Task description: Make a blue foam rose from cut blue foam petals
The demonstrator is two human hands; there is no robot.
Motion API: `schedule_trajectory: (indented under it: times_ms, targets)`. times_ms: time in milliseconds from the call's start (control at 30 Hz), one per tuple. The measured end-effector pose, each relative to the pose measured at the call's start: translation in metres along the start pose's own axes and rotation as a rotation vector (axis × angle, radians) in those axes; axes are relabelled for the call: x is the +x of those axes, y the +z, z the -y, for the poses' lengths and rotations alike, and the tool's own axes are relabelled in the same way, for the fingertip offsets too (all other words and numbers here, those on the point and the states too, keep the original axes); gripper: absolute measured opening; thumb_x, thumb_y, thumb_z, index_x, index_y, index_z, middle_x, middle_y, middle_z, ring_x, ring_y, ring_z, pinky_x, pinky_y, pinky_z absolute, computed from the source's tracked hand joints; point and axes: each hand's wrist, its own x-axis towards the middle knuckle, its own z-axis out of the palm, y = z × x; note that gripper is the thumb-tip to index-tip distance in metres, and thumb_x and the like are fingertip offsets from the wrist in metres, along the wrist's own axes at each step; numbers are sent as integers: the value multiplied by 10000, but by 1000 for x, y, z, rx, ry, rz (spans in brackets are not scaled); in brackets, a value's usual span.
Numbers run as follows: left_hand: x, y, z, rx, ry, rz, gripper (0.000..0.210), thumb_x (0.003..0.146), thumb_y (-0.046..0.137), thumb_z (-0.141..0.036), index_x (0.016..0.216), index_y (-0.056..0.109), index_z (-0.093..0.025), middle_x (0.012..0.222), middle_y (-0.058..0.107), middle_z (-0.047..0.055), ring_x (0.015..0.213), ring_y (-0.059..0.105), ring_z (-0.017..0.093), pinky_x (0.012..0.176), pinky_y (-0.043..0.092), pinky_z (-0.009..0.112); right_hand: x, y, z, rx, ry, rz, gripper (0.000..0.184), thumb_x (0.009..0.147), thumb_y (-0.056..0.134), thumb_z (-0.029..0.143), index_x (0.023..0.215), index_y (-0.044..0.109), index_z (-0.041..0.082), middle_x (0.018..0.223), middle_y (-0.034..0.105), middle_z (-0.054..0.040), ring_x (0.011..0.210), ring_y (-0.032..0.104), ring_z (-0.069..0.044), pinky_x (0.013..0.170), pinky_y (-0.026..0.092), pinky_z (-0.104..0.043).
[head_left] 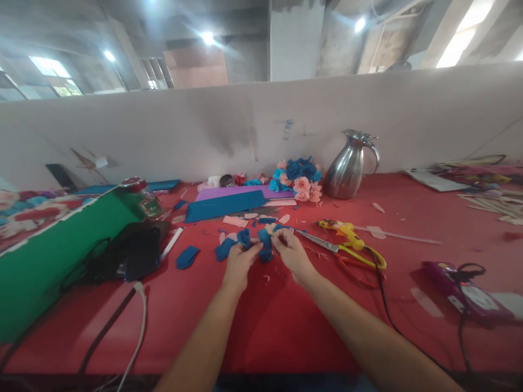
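Observation:
Between my two hands is a small blue crepe-paper flower [265, 251] with a pale greenish bit at its top. My left hand [239, 267] is closed, thumb and forefinger pinching the flower's left side. From the right, my right hand [293, 255] pinches it near the pale bit; the exact grip is partly hidden by the fingers. Curled blue paper petals [224, 249] lie just beyond my left hand. Farther left a stack of cut blue petals [187, 257] rests flat on the red table [269, 326]. Scissors [322, 241] with yellow and red handles lie right of my right hand.
A yellow glue gun [351, 235] lies by the scissors, its cord running forward. Behind are blue paper [224, 206], a paper-flower bunch [301, 177] and a steel jug [346, 166]. A green box [69, 256], black phone-like object [143, 251] and purple device [466, 291] flank the work area.

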Motion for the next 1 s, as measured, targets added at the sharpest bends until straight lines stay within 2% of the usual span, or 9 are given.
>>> schedule_trajectory:
  times_ms: [167,267,400,500,633,733,833,900,1000]
  targets:
    - [1,-1,1,-14,11,-17,243,586,757,-329,672,650,-129,449,415,-71,413,275,40,430,178,208,1,-2,1,-15,-14,-8,274,734,609,445,679,463,219,614,440,41,571,414,-122,566,354,-260]
    - [1,-1,1,-13,23,2,213,604,736,-317,655,647,-130,421,385,-78,407,271,43,433,186,210,-1,1,5,-32,-17,-20,270,705,641,449,714,525,206,675,510,23,631,466,-130,611,384,-263]
    - [3,-2,1,-98,7,-12,172,576,731,-273,624,634,-139,400,387,-80,396,282,42,439,206,205,-4,3,10,43,87,-33,350,665,672,486,838,586,195,829,609,-16,718,530,-147,660,413,-275]
    - [4,-3,1,-132,5,-19,155,573,729,-251,636,639,-141,388,375,-87,389,276,41,437,207,200,-3,1,11,97,138,37,315,671,672,473,790,584,195,715,581,8,645,513,-135,609,392,-263]
    - [3,-2,0,-97,52,-22,165,597,730,-256,678,658,-132,407,411,-81,392,277,40,424,197,197,-1,-1,7,55,-21,12,221,690,650,389,701,539,199,636,503,36,585,460,-116,588,378,-254]
    - [-1,1,-3,-92,99,-12,200,604,744,-264,753,683,-145,509,543,-47,447,402,65,466,304,196,-2,0,6,-60,-133,-25,146,732,596,337,735,546,200,687,539,18,633,495,-132,627,401,-264]
    - [-2,2,-4,-55,212,-24,197,606,754,-270,766,702,-165,661,652,2,608,548,130,612,433,244,-6,2,7,-183,-170,-29,101,771,551,305,773,561,205,716,575,6,656,521,-144,626,401,-266]
    - [-2,1,-4,16,303,-66,149,608,753,-264,718,708,-174,697,669,15,666,570,156,676,453,273,-9,2,9,-224,-178,-23,97,783,538,300,772,564,207,708,579,6,645,520,-145,613,395,-264]
    - [0,-2,-2,81,357,-106,122,608,754,-268,686,715,-184,664,656,8,647,558,157,670,448,281,-10,2,10,-228,-189,-21,100,781,542,304,761,562,208,705,583,2,638,519,-146,600,392,-262]
